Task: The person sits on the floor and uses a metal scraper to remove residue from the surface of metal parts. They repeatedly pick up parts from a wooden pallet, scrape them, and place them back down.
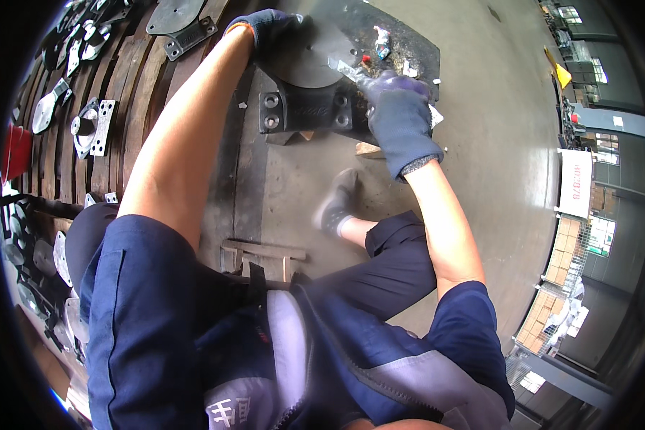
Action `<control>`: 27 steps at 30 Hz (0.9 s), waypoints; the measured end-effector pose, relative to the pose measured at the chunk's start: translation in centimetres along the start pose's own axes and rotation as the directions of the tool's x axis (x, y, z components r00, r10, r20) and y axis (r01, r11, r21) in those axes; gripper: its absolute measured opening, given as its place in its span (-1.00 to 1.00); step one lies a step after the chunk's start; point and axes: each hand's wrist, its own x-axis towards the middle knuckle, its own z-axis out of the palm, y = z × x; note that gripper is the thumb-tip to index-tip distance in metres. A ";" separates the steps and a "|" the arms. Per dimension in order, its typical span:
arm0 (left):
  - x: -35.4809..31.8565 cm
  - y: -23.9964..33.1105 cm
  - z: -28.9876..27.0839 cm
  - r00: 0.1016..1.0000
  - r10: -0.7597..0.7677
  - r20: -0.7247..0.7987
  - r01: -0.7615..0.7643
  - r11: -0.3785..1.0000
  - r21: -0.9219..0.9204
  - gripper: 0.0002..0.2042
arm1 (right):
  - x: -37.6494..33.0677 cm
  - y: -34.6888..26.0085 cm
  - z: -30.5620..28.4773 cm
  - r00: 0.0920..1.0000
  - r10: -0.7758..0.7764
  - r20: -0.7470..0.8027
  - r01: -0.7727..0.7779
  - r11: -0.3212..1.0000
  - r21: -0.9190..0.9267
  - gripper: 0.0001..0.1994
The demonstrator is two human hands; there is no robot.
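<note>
Dark round metal disc (pixel 309 51) on its black rectangular base block with bolt holes (pixel 304 111) sits on the grey concrete floor (pixel 502 143) in front of us, propped on small wooden wedges (pixel 368 149). We rest our left hand (pixel 265 27), in a dark blue knit glove with an orange cuff, on the far left rim of the disc, fingers curled over the edge. Our right hand (pixel 398 118), in a grey-blue glove, is closed around a thin shiny metal tool (pixel 344 68) whose tip lies on the disc's right side. Just beyond the disc, on a dark mat (pixel 416 43), lie small scraps and a little red-and-white item, too small to tell apart. To our left, a slatted wooden pallet (pixel 132 86) carries more metal parts: silvery flanged brackets (pixel 93 127) and another dark disc with a base (pixel 183 21). Our grey shoe (pixel 337 201) is planted near the block.
</note>
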 end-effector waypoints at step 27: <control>0.2 -0.1 0.2 0.980 0.198 0.024 -0.199 0.959 0.201 -0.57 | 0.7 0.7 5.2 0.917 -0.162 -0.365 0.276 0.918 0.285 -0.75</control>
